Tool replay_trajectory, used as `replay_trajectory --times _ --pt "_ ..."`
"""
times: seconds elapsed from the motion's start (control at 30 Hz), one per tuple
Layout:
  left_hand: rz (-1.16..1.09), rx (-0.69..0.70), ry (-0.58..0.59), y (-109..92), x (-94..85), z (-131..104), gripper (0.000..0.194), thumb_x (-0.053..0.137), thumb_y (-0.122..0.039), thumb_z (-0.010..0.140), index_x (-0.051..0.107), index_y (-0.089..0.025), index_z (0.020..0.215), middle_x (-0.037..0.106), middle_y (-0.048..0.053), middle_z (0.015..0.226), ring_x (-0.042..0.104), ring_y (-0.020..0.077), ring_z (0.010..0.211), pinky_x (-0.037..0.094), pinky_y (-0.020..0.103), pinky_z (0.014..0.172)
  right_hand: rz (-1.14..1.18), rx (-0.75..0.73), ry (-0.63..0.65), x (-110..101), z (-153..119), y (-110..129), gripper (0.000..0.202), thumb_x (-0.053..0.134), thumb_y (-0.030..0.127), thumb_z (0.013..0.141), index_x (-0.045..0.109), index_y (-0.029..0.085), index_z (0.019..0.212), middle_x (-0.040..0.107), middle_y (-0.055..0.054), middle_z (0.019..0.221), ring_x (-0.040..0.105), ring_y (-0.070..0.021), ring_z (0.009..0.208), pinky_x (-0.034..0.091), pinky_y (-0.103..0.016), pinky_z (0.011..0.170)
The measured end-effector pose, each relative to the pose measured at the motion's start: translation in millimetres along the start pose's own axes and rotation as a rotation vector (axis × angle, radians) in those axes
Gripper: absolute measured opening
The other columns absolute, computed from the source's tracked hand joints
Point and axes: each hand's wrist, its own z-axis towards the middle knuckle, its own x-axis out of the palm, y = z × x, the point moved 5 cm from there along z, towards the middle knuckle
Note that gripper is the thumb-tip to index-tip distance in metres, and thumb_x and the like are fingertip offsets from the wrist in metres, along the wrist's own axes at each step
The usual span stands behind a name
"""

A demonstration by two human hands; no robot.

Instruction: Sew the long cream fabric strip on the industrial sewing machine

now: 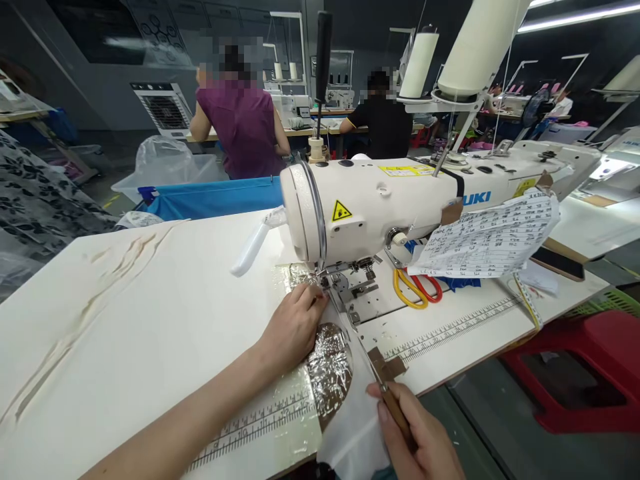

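Note:
My left hand [296, 325] is beside the needle area of a white sewing machine [370, 207], its fingers curled and pressed together near the presser foot. What they pinch there is too small to make out. My right hand [417, 430] grips the wooden handle of a thin metal tool [399, 415], which points up toward the machine. White fabric [353, 433] lies below the needle area and hangs over the table's front edge. Brown and clear tape [330, 367] covers the table beside my left hand.
Yellow-handled scissors [410, 290] and red-handled scissors [434, 291] lie right of the needle. A written sheet [485, 237] hangs on the machine. Cream strips [85, 313] lie left. A red stool [585, 373] stands right. Two people [243, 127] sit ahead.

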Motion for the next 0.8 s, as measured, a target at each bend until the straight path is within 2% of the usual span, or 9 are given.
replay_trajectory --times 0.07,0.17,0.27,0.4,0.57,0.7,0.8 --pt "-0.082 0.031 -0.04 1.6 -3.0 -0.5 0.037 0.034 0.0 0.094 0.061 -0.007 0.119 0.06 0.015 0.11 0.054 0.0246 0.099 0.058 0.043 0.085 -0.029 -0.057 0.012 -1.2 6.7 5.3 0.026 0.046 0.041 0.104 0.062 0.026 0.119 0.073 -0.005 0.106 0.07 -0.0195 0.093 0.054 -0.02 0.079" --pt "-0.152 0.074 -0.066 3.1 -5.0 -2.2 0.04 0.034 0.002 0.092 0.061 -0.011 0.119 0.061 0.013 0.111 0.055 0.0229 0.101 0.057 0.042 0.088 -0.097 -0.122 0.038 -1.6 16.4 12.8 0.027 0.04 0.033 0.105 0.058 0.023 0.123 0.072 -0.007 0.106 0.07 -0.0205 0.092 0.055 -0.022 0.074" --pt "-0.109 0.063 -0.055 4.7 -3.4 -2.5 0.039 0.035 0.001 0.092 0.061 -0.01 0.119 0.059 0.014 0.115 0.055 0.0256 0.105 0.057 0.044 0.086 -0.174 -0.24 0.043 -0.6 26.1 24.6 0.026 0.036 0.022 0.103 0.055 0.022 0.122 0.071 -0.006 0.102 0.07 -0.0203 0.089 0.056 -0.024 0.072" --pt "-0.077 0.015 -0.064 7.3 -3.4 -1.8 0.038 0.036 -0.002 0.092 0.061 -0.011 0.119 0.059 0.014 0.107 0.054 0.0257 0.097 0.057 0.042 0.077 -0.293 -0.372 0.032 3.3 36.2 36.1 0.028 0.035 0.014 0.1 0.052 0.022 0.121 0.068 -0.007 0.103 0.07 -0.0214 0.087 0.056 -0.026 0.068" --pt "-0.167 0.104 -0.139 3.8 -11.5 -3.4 0.033 0.037 0.0 0.091 0.061 -0.01 0.111 0.062 0.011 0.1 0.055 0.0214 0.09 0.055 0.037 0.077 -0.363 -0.407 0.026 9.2 45.6 38.5 0.03 0.033 0.01 0.099 0.048 0.021 0.123 0.068 -0.007 0.107 0.069 -0.0226 0.091 0.055 -0.029 0.07" --pt "-0.144 0.15 -0.125 1.5 -11.5 -3.7 0.028 0.039 -0.001 0.091 0.062 -0.01 0.104 0.063 0.012 0.103 0.057 0.0227 0.095 0.055 0.039 0.08 -0.424 -0.432 0.011 13.3 54.1 42.4 0.032 0.033 0.009 0.097 0.048 0.021 0.123 0.068 -0.007 0.106 0.069 -0.0235 0.087 0.054 -0.032 0.067" --pt "-0.081 0.131 -0.116 3.3 -9.2 -3.0 0.029 0.038 -0.004 0.093 0.063 -0.009 0.108 0.062 0.013 0.105 0.057 0.024 0.097 0.056 0.041 0.08 -0.441 -0.443 0.005 16.1 59.9 45.7 0.031 0.033 0.008 0.096 0.049 0.021 0.12 0.068 -0.007 0.103 0.069 -0.0231 0.082 0.054 -0.032 0.063"
